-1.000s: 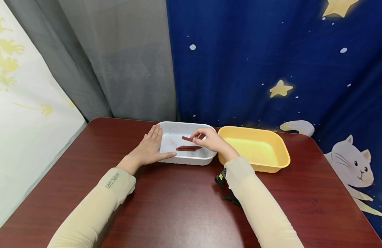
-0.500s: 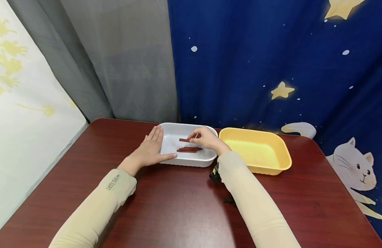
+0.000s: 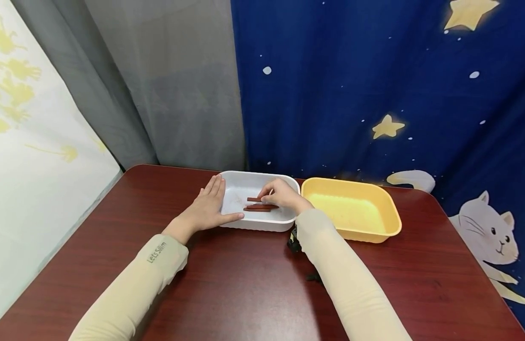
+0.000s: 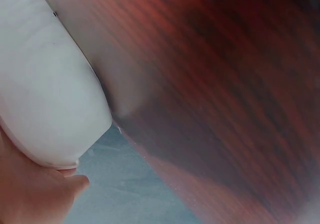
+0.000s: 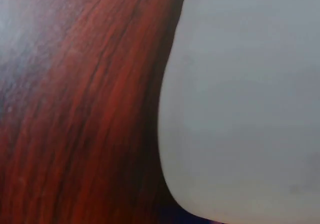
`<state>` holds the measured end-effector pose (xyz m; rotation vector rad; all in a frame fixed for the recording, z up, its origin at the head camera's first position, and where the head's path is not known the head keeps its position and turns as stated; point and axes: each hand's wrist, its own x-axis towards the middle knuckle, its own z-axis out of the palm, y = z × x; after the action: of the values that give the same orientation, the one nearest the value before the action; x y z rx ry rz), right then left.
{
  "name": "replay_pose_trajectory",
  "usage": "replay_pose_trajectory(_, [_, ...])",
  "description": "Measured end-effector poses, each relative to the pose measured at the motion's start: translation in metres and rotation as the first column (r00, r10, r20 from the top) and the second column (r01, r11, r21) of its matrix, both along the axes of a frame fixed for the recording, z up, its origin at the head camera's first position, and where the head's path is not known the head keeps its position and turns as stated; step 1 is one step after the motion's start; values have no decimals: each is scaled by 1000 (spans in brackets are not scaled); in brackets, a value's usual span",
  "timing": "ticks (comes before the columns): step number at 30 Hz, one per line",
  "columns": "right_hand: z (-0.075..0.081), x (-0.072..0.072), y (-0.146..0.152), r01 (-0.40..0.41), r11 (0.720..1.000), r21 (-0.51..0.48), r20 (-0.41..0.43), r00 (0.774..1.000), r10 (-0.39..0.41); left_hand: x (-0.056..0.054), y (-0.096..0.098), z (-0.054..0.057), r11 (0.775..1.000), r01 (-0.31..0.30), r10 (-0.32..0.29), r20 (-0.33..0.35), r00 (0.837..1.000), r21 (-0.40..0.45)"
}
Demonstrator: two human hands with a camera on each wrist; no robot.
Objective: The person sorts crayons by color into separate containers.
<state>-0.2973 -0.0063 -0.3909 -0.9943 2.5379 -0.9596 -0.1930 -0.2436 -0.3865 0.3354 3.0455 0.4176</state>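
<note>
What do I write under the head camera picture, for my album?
Left hand against a white rectangular tray; right hand pinching a thin reddish-brown stick inside it.

An indoor corner hung with cloth is shown, homely in its decoration; whether it is part of a home cannot be told. The upper left of centre is covered by a grey curtain (image 3: 190, 94), and the upper right by a dark blue curtain (image 3: 322, 104) of a nursery kind, printed with yellow stars (image 3: 387, 127) and, near the right edge, a pale cat (image 3: 485, 229). The left edge is taken up by a white sheet (image 3: 36, 203) patterned in yellow. The lower frame is filled by a glossy reddish-brown tabletop (image 3: 245, 293) with visible grain and rounded far corners, on which a white tub (image 3: 253, 225) and a yellow tub (image 3: 364, 236) are set.
</note>
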Motion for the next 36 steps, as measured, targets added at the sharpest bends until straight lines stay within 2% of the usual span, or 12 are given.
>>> replay_pose_trajectory(4, [-1, 1, 0, -21, 999, 30, -4, 1000, 21, 1, 0, -1, 1000, 3, -3, -5, 1000, -6])
replay_pose_trajectory(13, [-1, 6, -1, -5, 996, 88, 15, 1000, 3, 2, 1, -1, 1000, 1, -1, -2, 1000, -8])
replay_pose_trajectory(24, [8, 13, 3, -7, 995, 97, -21, 1000, 9, 4, 1, 3, 1000, 7, -7, -4, 1000, -17])
replay_pose_trajectory(31, [21, 19, 17, -44, 996, 72, -96, 994, 50, 4, 0, 2, 1000, 5, -5, 0, 1000, -8])
replay_pose_trajectory(36, [27, 27, 42, -57, 998, -17, -166, 985, 54, 4, -1, 2, 1000, 10, -10, 0, 1000, -8])
